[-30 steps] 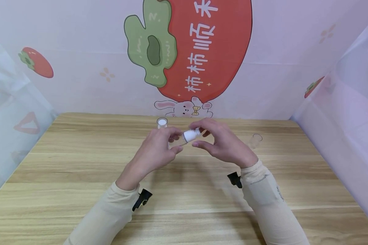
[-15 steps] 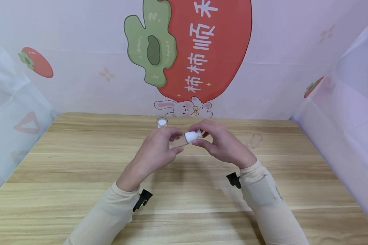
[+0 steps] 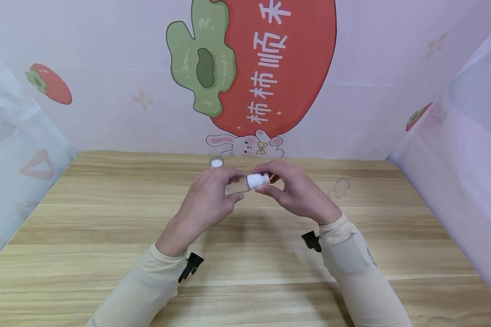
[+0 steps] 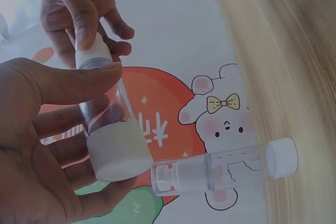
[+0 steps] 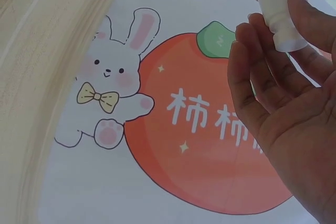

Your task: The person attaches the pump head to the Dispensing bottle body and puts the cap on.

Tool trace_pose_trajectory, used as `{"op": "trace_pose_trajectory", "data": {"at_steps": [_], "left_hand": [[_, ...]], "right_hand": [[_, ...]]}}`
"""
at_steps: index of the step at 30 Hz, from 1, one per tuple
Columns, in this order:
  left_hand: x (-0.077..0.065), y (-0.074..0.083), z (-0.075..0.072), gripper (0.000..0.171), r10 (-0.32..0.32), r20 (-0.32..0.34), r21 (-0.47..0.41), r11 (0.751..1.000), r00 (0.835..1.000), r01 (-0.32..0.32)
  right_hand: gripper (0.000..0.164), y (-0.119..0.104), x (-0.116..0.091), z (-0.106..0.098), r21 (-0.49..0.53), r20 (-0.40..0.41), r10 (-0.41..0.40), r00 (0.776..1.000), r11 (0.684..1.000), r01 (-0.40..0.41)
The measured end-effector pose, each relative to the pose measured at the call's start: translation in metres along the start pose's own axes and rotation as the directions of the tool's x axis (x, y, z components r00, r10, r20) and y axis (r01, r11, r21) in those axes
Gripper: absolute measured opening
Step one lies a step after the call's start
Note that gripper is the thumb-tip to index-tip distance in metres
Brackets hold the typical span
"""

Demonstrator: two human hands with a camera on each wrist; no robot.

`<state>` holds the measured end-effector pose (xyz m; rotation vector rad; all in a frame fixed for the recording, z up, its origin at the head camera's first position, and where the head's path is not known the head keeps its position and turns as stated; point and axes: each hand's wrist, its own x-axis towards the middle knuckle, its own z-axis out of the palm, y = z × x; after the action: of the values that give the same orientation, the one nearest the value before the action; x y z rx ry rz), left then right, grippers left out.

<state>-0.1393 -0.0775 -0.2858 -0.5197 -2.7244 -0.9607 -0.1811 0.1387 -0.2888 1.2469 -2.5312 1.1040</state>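
A small clear pump bottle with a white pump top is held over the table, lying nearly level between both hands. My left hand grips its clear body, thumb on one side and fingers on the other. The bottle's white base shows beneath that thumb in the left wrist view. My right hand pinches the white pump top, with thumb in front and fingers behind. The narrower white nozzle end sticks out past the thumb in the right wrist view.
A second clear bottle with a white pump inside and a white base stands at the table's back, behind my left hand. On the right lies a clear cap. A printed cloth rises along the table's back edge.
The pump bottle has swung from a slant to nearly level, its white top lowering slightly and shifting right. My right thumb has come up against the pump top. The left hand has barely moved.
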Motion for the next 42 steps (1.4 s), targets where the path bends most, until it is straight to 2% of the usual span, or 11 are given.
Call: {"op": "trace_pose_trajectory", "data": {"at_steps": [8,15,21,27,32,42], "left_hand": [[0.000,0.000,0.003,0.038,0.080,-0.070,0.061,0.995,0.994,-0.076],[0.000,0.000,0.004,0.039,0.107,-0.102,0.092,0.991,0.989,-0.097],[0.000,-0.002,0.002,0.039,0.118,-0.116,0.084,0.991,0.986,-0.108],[0.001,-0.002,0.001,0.039,0.098,-0.106,0.056,0.994,0.989,-0.093],[0.001,-0.004,-0.001,0.040,0.057,-0.090,0.022,0.998,0.994,-0.056],[0.003,-0.011,-0.011,0.038,-0.017,-0.084,-0.114,0.993,0.996,0.007]], "right_hand": [[0.027,0.002,0.000,0.000,0.036,-0.020,-0.011,1.000,0.999,0.011],[0.024,0.000,0.000,0.001,0.064,-0.014,0.010,1.000,0.998,-0.009],[0.025,-0.002,0.000,0.002,0.061,-0.003,0.039,0.999,0.997,-0.039],[0.036,-0.001,-0.001,-0.001,0.033,-0.014,0.098,0.995,0.995,-0.098],[0.037,0.000,-0.002,-0.004,0.040,-0.032,0.091,0.995,0.995,-0.090],[0.039,0.001,-0.002,-0.006,0.038,-0.037,0.084,0.996,0.996,-0.082]]}}
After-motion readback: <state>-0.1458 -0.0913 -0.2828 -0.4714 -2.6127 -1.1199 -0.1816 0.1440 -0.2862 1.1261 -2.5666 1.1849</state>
